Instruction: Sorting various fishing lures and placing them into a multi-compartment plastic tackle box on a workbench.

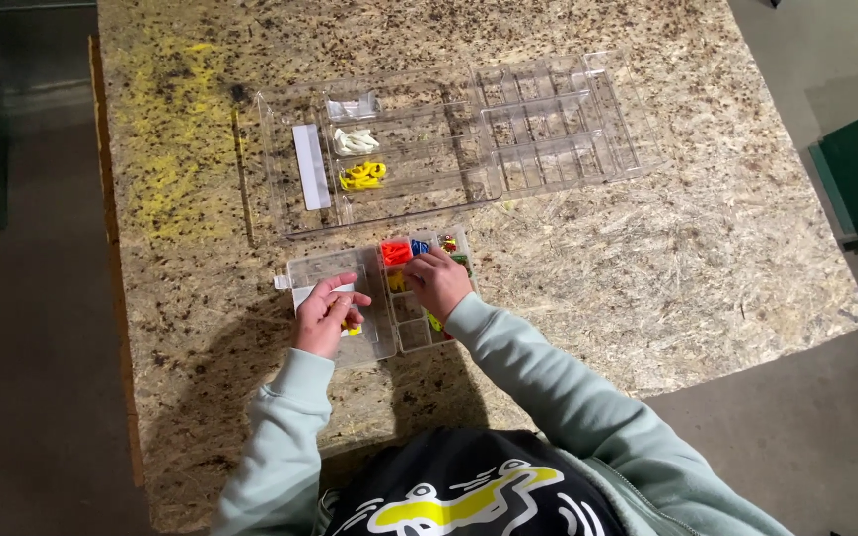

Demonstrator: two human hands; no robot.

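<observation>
Small clear organiser box (379,288) lay open on the chipboard table (647,248), just in front of the person, and it is seen from the single head view only. Its lid half sat to the left and its divided half to the right, with compartments holding little pieces: one red cluster (395,252), one blue piece (419,246), and some yellow and green bits partly hidden under the hand, too small to count.

Left hand (326,314) rested on the lid half with fingers curled narrowly around a small yellow piece (353,329), pinched near the fingertips. Right hand (438,282) lay over the divided half with fingers bent down into the compartments; whether it gripped anything could not be told.

Beyond the small box, well apart from both hands, one large clear organiser case (449,139) also lay open, its two halves side by side. Its left half held one bunch of white pieces (356,141), one bunch of yellow pieces (362,176), one white strip (311,166) and one small clear packet (352,106). Both arms wore pale green sleeves (548,387).
</observation>
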